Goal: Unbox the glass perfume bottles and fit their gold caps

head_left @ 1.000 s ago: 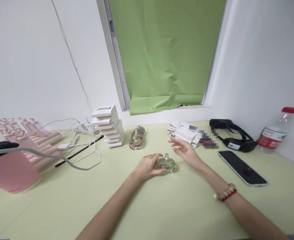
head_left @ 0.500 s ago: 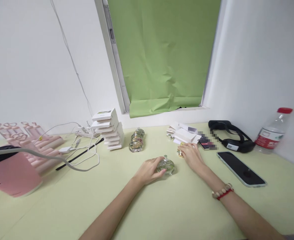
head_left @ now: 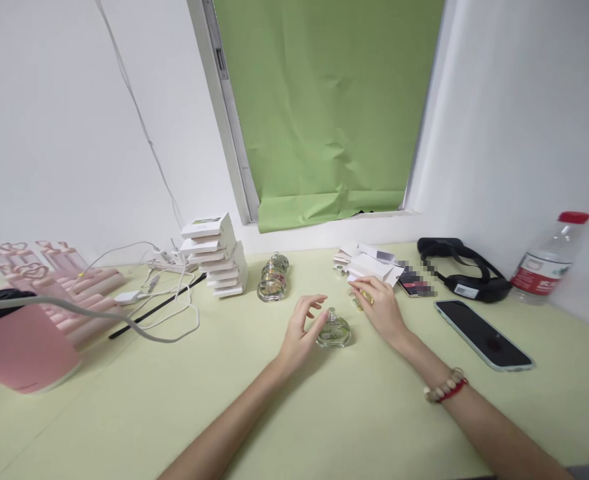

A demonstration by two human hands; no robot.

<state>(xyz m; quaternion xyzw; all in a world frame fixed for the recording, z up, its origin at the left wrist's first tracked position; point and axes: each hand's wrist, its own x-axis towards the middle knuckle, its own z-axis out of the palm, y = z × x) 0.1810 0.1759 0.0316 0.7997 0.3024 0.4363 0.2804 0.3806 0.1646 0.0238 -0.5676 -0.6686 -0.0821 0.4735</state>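
Note:
A clear glass perfume bottle (head_left: 335, 333), with greenish tones in the glass and a small silver neck, stands upright on the table. My left hand (head_left: 299, 330) is beside it on the left, thumb and fingers apart, the thumb close to the neck. My right hand (head_left: 385, 312) is to the right, its fingertips pinched together; whatever is between them, if anything, is too small to make out. Small gold pieces (head_left: 362, 303) lie on the table just under those fingers, partly hidden. Farther back, more perfume bottles (head_left: 273, 280) stand in a row.
Stacked white boxes (head_left: 224, 267) are left of the bottle row. White folded cartons (head_left: 374, 267) lie behind my right hand. A phone (head_left: 481, 333), a black headset (head_left: 467, 270) and a water bottle (head_left: 547, 263) are on the right. Cables (head_left: 181, 320), pink tubes (head_left: 87, 300) and a pink container (head_left: 29, 347) occupy the left.
My left hand has loosened from the perfume bottle, its fingers lifting and spreading. My right hand has risen slightly from the gold pieces, with its fingertips now farther left.

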